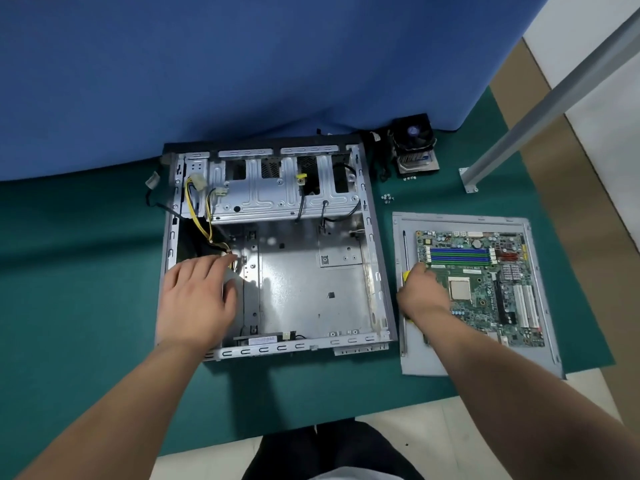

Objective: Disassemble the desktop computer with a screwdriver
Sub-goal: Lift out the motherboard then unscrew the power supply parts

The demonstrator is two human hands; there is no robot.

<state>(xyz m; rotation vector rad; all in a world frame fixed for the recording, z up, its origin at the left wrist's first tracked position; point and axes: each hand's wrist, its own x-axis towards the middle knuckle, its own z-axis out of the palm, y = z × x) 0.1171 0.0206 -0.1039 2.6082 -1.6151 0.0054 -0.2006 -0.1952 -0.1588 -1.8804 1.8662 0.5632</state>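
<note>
Two hands at work: the right hand (420,294) curls its fingers (414,271) round the yellow-handled screwdriver (404,251), which lies on the grey side panel (540,292) beside the motherboard (485,282). Left hand (197,299) rests flat, fingers relaxed, inside the open computer case (311,285), near yellow cables (199,216). Loose screws (387,198) and cooler fan (414,145) sit behind on the green surface (86,271), blue curtain (242,64) beyond.

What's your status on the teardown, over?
Left hand resting in case. Right hand gripping screwdriver. Motherboard already out. Nothing blocking.
</note>
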